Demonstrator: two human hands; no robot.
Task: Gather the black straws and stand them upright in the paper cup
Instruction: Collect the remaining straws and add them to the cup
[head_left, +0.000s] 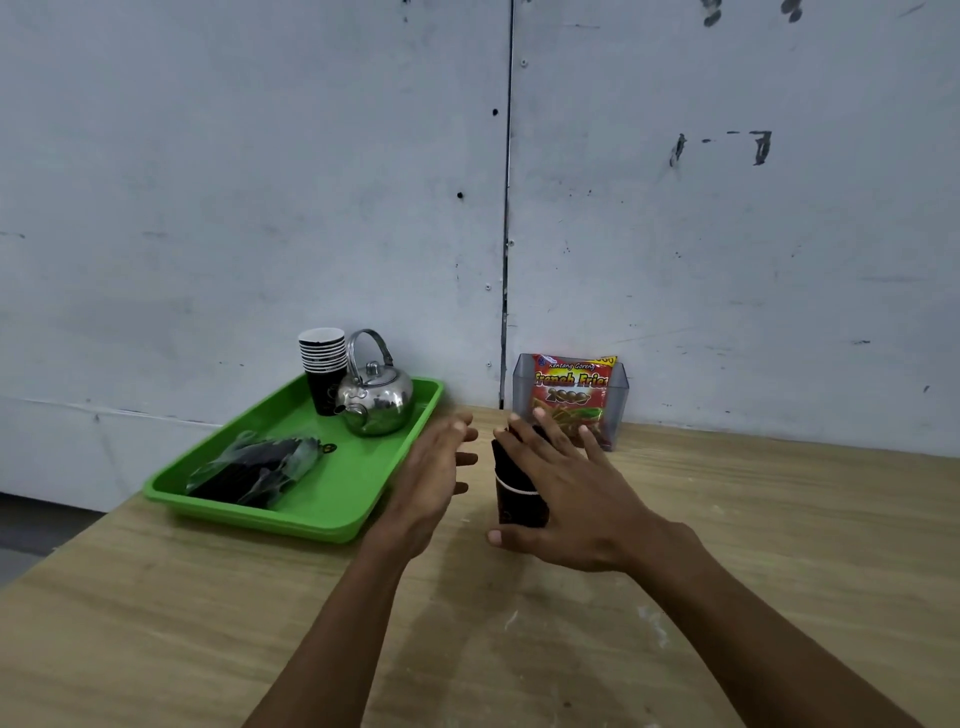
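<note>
A dark paper cup (511, 501) stands upright on the wooden table, just right of the green tray. Black straws (503, 451) stick up out of its top. My right hand (571, 493) is spread over the cup's right side, fingers straight and apart, thumb low by the cup's base; it hides much of the cup and I cannot tell if it touches it. My left hand (431, 478) hovers a short way left of the cup, palm facing it, fingers apart, holding nothing. More black straws lie in a clear plastic bag (254, 467) on the tray.
The green tray (332, 512) also carries a steel kettle (376, 400) and a stack of paper cups (323, 364). Against the wall behind the cup, a clear holder (621, 395) contains a red snack packet (569, 395). The table's left edge (67, 551) drops off.
</note>
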